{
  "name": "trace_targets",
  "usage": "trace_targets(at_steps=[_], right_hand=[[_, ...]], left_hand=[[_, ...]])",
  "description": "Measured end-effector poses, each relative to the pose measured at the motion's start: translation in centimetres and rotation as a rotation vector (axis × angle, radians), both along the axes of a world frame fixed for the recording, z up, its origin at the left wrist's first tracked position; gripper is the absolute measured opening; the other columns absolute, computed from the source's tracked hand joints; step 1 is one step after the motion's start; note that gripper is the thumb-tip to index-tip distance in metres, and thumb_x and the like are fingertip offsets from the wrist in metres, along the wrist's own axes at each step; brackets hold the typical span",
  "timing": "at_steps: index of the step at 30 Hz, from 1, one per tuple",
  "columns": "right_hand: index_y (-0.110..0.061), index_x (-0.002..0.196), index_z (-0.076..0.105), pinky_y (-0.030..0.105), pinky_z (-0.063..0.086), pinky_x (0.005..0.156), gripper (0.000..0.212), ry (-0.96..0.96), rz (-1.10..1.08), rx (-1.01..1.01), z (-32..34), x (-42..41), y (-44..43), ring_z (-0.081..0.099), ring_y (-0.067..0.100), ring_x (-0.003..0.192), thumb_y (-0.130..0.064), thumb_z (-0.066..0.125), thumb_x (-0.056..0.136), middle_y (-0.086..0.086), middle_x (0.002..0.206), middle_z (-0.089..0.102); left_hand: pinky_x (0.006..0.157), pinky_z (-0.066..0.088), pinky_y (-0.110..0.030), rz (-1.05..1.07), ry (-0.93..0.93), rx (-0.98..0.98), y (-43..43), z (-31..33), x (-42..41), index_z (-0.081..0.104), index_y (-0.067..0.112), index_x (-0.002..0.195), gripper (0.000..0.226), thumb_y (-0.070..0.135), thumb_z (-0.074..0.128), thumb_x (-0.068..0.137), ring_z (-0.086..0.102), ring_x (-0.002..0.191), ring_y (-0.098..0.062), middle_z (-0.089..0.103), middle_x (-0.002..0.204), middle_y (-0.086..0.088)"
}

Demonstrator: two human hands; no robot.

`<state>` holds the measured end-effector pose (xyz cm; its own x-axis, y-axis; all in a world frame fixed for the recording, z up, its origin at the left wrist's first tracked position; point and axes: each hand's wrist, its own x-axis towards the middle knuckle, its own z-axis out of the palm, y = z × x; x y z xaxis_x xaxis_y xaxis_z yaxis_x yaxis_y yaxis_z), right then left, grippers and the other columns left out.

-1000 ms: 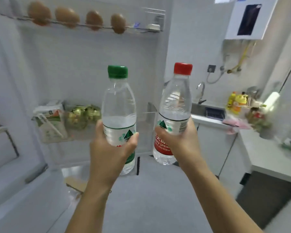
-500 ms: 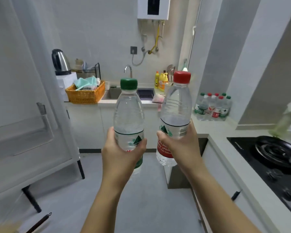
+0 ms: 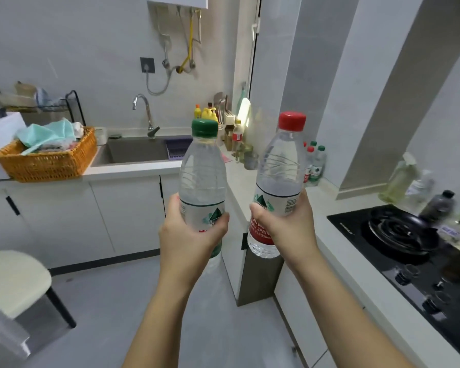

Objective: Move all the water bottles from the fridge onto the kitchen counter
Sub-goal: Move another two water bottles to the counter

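Along the right edge, the worktop (image 3: pixel 320 201) and its black hob (image 3: pixel 409 251) ran out of frame. Condiment bottles (image 3: pixel 401 179) behind the hob were blurred, labels unreadable. A cluster of water bottles (image 3: pixel 315 163) stood in the worktop corner, partly hidden behind the red-capped bottle (image 3: pixel 279 171). Left hand (image 3: pixel 189 235) was wrapped round the label of the green-capped bottle (image 3: pixel 202 181), covering its lower half. Right hand (image 3: pixel 284 221) gripped the red-capped bottle likewise. Both bottles were upright, held in the air over the floor, just apart.

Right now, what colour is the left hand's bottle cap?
It's a green screw cap on the clear plastic bottle in the left hand; head view.
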<state>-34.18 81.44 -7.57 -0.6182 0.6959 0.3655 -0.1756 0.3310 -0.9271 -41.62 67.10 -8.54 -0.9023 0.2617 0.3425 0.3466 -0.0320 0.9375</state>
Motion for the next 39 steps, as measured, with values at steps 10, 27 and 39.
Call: trace_targets(at_steps=[10, 27, 39], right_hand=[[-0.024, 0.125, 0.052, 0.016, 0.048, 0.085, 0.067, -0.038, -0.048, -0.040, -1.9, -3.2, 7.2, 0.064, 0.000, 0.103, -0.019, 0.084, 0.067, -0.012, 0.113, 0.066], [-0.028, 0.124, 0.050, 0.011, 0.043, 0.080, 0.063, -0.148, -0.049, -0.041, -4.4, -7.2, 33.1, 0.058, -0.009, 0.098, -0.018, 0.084, 0.072, -0.022, 0.106, 0.062], [-0.028, 0.119, 0.056, 0.023, 0.050, 0.085, 0.061, -0.354, -0.171, -0.084, -10.4, -13.2, 44.1, 0.063, 0.005, 0.102, -0.022, 0.088, 0.067, -0.013, 0.110, 0.066]], left_hand=[[0.058, 0.049, -0.008, -0.076, 0.014, -0.074, 7.3, -1.2, -4.5, 0.050, 0.039, 0.099, 0.046, 0.031, 0.082, 0.068, 0.060, 0.083, 0.010, 0.063, 0.087, 0.025], [0.062, 0.047, -0.020, -0.031, -0.110, -0.141, 32.3, -4.0, -8.2, 0.052, 0.031, 0.101, 0.041, 0.024, 0.079, 0.072, 0.062, 0.074, 0.004, 0.066, 0.086, 0.013], [0.074, 0.048, -0.030, -0.126, -0.104, -0.387, 43.2, -9.9, -16.9, 0.053, 0.029, 0.104, 0.050, 0.032, 0.083, 0.065, 0.057, 0.086, -0.006, 0.054, 0.099, 0.007]])
